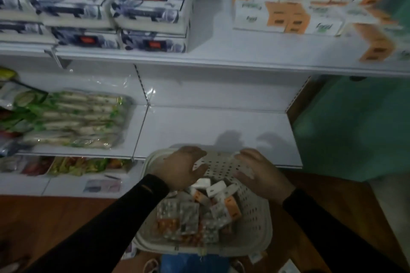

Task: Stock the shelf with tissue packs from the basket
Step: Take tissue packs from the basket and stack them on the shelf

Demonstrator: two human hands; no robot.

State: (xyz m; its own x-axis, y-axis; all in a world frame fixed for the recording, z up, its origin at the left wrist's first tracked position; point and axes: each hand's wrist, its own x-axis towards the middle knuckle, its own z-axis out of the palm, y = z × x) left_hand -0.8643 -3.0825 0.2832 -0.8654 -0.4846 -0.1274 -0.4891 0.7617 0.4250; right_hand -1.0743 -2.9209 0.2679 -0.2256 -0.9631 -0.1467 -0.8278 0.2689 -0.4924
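Note:
A cream perforated basket (253,213) sits low in the middle, filled with several small tissue packs (213,204) in white, orange and grey wrappers. My left hand (179,168) hovers over the basket's far left rim, fingers spread and empty. My right hand (261,173) hangs over the far right rim with fingers apart; a pale shape by its fingers is too blurred to identify. On the upper shelf (210,55) at the right lie several white and orange tissue packs (286,15).
Stacked dark-printed tissue boxes (153,11) fill the upper shelf's left. The middle shelf (210,131) holds green and white wrapped packs (73,117) on its left. A green wall (355,128) stands right. Below is wooden floor (55,217).

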